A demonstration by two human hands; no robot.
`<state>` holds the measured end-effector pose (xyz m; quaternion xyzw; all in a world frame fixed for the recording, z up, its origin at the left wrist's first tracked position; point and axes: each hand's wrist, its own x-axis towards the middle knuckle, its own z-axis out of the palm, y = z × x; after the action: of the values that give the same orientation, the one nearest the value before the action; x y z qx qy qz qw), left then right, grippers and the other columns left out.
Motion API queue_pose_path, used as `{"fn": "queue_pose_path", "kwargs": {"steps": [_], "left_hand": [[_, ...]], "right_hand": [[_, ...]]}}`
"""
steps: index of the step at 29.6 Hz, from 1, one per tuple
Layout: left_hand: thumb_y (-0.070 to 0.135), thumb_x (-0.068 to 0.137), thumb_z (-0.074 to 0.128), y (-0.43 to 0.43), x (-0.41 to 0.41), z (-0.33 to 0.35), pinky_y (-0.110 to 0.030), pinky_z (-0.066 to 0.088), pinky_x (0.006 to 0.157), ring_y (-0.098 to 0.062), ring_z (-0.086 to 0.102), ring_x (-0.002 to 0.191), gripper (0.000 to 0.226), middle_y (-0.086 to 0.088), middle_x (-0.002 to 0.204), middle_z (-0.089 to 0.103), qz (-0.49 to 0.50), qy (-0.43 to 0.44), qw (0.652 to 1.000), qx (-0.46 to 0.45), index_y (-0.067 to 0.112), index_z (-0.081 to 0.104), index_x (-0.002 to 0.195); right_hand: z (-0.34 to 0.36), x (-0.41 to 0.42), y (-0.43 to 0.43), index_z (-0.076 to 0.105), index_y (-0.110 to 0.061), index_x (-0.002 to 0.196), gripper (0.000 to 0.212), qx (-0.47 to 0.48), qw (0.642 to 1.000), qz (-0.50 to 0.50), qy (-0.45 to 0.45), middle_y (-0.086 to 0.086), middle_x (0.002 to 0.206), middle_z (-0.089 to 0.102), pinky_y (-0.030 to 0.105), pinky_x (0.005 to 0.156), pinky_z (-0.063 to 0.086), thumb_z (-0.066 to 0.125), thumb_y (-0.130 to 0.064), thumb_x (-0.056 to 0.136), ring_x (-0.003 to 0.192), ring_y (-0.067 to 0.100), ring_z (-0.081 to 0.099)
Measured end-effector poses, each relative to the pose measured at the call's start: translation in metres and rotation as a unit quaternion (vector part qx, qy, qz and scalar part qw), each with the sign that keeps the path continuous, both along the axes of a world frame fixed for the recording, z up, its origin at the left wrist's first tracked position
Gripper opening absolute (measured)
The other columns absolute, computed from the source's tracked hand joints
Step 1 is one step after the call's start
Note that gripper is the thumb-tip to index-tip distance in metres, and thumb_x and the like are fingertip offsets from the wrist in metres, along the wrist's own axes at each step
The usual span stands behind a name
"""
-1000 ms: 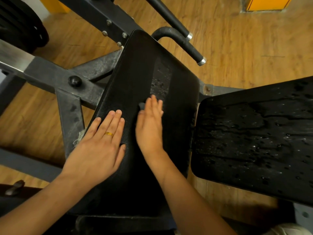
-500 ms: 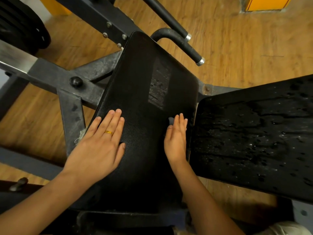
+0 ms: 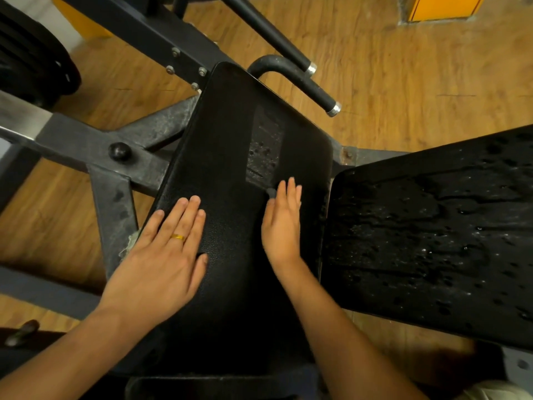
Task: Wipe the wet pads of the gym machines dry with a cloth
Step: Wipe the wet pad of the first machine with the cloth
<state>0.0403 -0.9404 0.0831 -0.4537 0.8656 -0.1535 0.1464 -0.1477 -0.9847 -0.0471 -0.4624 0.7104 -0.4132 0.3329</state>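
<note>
A long black pad (image 3: 227, 134) runs away from me, with a strip of water drops (image 3: 265, 148) at its middle right. My left hand (image 3: 164, 255) lies flat with straight fingers on the pad's near left part. Flat on the pad's right side, just below the wet strip, is my right hand (image 3: 282, 223). It presses a dark cloth (image 3: 271, 193), of which only a small corner shows beside the index finger. A second black pad (image 3: 432, 226) to the right is covered in water drops.
The grey steel frame (image 3: 115, 197) of the machine passes under the pad on the left. A black handle bar (image 3: 302, 82) sticks out behind the pad. Black weight plates (image 3: 28, 62) sit at the far left. The floor is wood, with a yellow object (image 3: 441, 7) at top right.
My right hand slid from the pad's middle to its right edge, then back up and left to the lower end of the wet strip. My left hand stayed put.
</note>
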Motion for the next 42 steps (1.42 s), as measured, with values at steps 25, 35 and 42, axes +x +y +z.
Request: {"fn": "queue_pose_path", "kwargs": {"steps": [25,35,42], "left_hand": [[0.039,0.098,0.034,0.000,0.002,-0.002,-0.055,0.026,0.120,-0.035,0.024,0.152,0.069,-0.024,0.164,0.020,-0.004,0.022,1.000,-0.003,-0.006,0.033,0.151],[0.039,0.099,0.034,0.001,0.001,-0.002,-0.055,0.026,0.120,-0.035,0.023,0.152,0.069,-0.024,0.163,0.020,-0.007,0.019,1.000,-0.005,-0.005,0.033,0.152],[0.040,0.099,0.034,0.001,0.003,-0.002,-0.055,0.026,0.120,-0.035,0.024,0.152,0.069,-0.024,0.163,0.022,-0.006,0.023,1.000,-0.001,-0.005,0.034,0.151]], "right_hand": [[0.010,-0.003,-0.011,0.017,-0.004,0.159,0.053,-0.004,1.000,-0.009,0.014,0.005,0.170,0.008,0.035,0.127,-0.002,0.033,-0.016,0.110,0.156,0.019,-0.007],[0.007,-0.004,-0.011,0.027,-0.003,0.157,0.049,-0.010,1.000,0.009,0.004,0.008,0.169,0.013,0.038,0.127,-0.001,0.034,-0.013,0.110,0.156,0.023,-0.004],[0.014,-0.023,-0.035,0.024,-0.004,0.158,0.050,0.002,1.000,0.009,0.013,0.008,0.169,0.012,0.044,0.128,0.005,0.033,-0.016,0.110,0.156,0.025,-0.005]]}}
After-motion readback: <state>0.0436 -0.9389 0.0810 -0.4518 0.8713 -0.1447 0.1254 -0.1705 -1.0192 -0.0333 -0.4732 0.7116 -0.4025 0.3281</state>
